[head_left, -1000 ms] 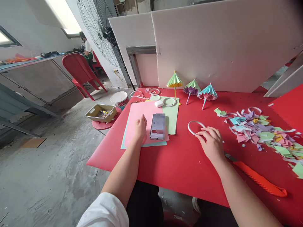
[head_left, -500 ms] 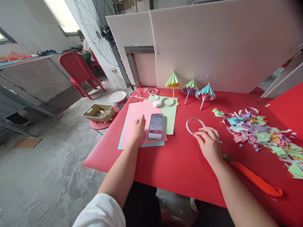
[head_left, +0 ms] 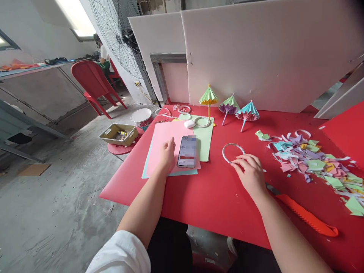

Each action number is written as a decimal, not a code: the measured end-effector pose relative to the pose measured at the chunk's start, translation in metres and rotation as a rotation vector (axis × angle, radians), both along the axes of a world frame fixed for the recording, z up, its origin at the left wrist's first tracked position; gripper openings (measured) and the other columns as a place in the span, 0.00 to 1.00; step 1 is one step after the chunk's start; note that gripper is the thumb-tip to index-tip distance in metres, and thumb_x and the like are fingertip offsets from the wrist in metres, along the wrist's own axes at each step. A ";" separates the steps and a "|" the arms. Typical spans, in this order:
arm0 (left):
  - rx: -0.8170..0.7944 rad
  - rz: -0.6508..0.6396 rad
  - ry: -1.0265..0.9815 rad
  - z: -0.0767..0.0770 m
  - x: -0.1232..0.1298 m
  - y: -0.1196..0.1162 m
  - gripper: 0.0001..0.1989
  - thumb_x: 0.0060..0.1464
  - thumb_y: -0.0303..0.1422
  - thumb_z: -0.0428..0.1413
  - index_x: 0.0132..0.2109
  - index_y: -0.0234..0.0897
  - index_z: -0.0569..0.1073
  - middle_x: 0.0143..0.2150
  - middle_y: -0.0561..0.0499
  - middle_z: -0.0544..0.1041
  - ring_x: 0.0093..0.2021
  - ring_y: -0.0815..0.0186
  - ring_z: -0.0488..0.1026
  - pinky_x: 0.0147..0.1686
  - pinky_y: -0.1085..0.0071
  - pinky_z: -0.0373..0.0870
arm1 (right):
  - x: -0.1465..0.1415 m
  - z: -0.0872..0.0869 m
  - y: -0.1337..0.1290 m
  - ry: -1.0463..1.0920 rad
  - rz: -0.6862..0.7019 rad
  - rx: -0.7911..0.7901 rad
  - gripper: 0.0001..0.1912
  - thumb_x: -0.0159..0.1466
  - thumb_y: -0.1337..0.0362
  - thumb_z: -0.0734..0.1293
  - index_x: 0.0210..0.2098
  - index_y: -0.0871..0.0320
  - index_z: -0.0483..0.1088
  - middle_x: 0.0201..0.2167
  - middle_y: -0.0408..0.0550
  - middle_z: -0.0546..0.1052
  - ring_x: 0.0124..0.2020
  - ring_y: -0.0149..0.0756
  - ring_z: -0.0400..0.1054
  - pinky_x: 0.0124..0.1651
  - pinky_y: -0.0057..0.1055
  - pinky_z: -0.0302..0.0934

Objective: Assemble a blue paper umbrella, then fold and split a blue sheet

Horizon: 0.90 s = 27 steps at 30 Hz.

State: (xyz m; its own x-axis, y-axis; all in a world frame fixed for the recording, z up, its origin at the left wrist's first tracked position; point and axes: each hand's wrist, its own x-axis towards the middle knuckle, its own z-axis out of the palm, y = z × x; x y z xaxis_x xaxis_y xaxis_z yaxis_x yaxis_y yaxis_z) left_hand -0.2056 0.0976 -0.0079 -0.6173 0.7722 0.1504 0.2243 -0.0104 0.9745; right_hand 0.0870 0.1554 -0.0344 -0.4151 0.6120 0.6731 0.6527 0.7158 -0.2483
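My left hand (head_left: 167, 152) rests on the pink paper (head_left: 159, 142) with its fingers curled in and the thumb up. Nothing shows in it. Just to its right lies a phone (head_left: 184, 151) with a lit screen, partly blurred. My right hand (head_left: 249, 168) pinches the near right edge of a thin white ring (head_left: 223, 152), which looks like a narrow roll of tape. The ring is tilted over the red table (head_left: 204, 197). Under my right wrist shows the blade of an orange-handled cutter knife (head_left: 308, 215).
Three small folded-paper umbrellas (head_left: 209, 96) stand at the back by a white board (head_left: 256, 57). Paper scraps (head_left: 315, 163) are heaped at right. Another ring (head_left: 201, 121) and a white case (head_left: 189, 124) lie behind the phone. A bin (head_left: 119, 134) sits on a stool at left.
The ring has shifted slightly left and down with my right hand. My left hand has stayed in place.
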 end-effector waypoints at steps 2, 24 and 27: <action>-0.005 0.000 -0.004 -0.001 0.000 0.000 0.22 0.55 0.46 0.45 0.22 0.39 0.46 0.21 0.58 0.44 0.20 0.72 0.42 0.20 0.70 0.39 | 0.000 -0.001 0.000 -0.023 0.011 -0.005 0.02 0.58 0.65 0.66 0.30 0.55 0.72 0.34 0.47 0.73 0.43 0.40 0.62 0.46 0.39 0.62; -0.035 0.001 0.086 0.000 0.001 0.002 0.23 0.56 0.46 0.43 0.20 0.39 0.47 0.18 0.58 0.46 0.18 0.72 0.44 0.20 0.70 0.42 | 0.002 -0.007 0.002 -0.084 -0.032 -0.068 0.04 0.59 0.63 0.66 0.27 0.55 0.71 0.34 0.47 0.73 0.41 0.41 0.62 0.45 0.40 0.59; -0.043 0.000 0.121 -0.001 0.001 0.001 0.23 0.56 0.46 0.42 0.20 0.39 0.47 0.17 0.58 0.46 0.18 0.72 0.44 0.20 0.70 0.42 | 0.001 -0.007 0.001 -0.092 -0.037 -0.090 0.04 0.58 0.64 0.66 0.27 0.55 0.71 0.33 0.47 0.73 0.41 0.41 0.62 0.44 0.39 0.59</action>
